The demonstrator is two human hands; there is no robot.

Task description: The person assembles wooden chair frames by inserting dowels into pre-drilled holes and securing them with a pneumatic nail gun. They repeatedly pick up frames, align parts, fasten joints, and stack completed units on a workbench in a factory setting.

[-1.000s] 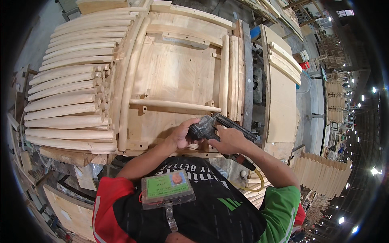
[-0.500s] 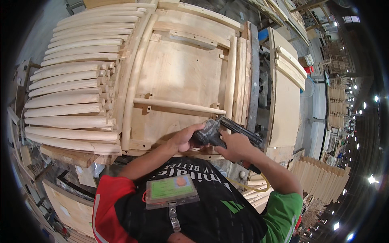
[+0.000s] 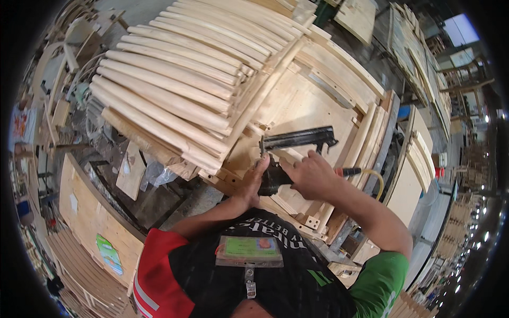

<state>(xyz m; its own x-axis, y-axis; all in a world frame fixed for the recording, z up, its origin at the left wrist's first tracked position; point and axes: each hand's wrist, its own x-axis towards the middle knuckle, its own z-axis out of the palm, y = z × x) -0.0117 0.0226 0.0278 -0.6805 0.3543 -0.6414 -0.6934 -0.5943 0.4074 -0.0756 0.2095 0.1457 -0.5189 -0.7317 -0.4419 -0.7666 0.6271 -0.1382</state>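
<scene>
A black pneumatic nail gun (image 3: pixel 273 181) is held between both my hands in front of my chest. My left hand (image 3: pixel 251 183) is closed around the gun's head, thumb up along its side. My right hand (image 3: pixel 314 177) wraps the handle, and the long black magazine (image 3: pixel 299 138) points away to the right. The gun's nose is beside the left rail of a wooden frame lying in a plywood jig (image 3: pixel 291 100); I cannot tell whether it touches. The gun and my hands hide part of the crossbar (image 3: pixel 289 154) below.
Curved wooden legs (image 3: pixel 169 87) are stacked in a row at the left of the jig. A yellow air hose (image 3: pixel 380 183) runs from the gun's handle. Curved slats (image 3: pixel 421 153) rest on a board at the right. A plywood panel (image 3: pixel 95 212) stands at the lower left.
My view has turned toward the left, so the jig appears tilted and further right. The nail gun has swung round and moved from the frame's right side to its left rail.
</scene>
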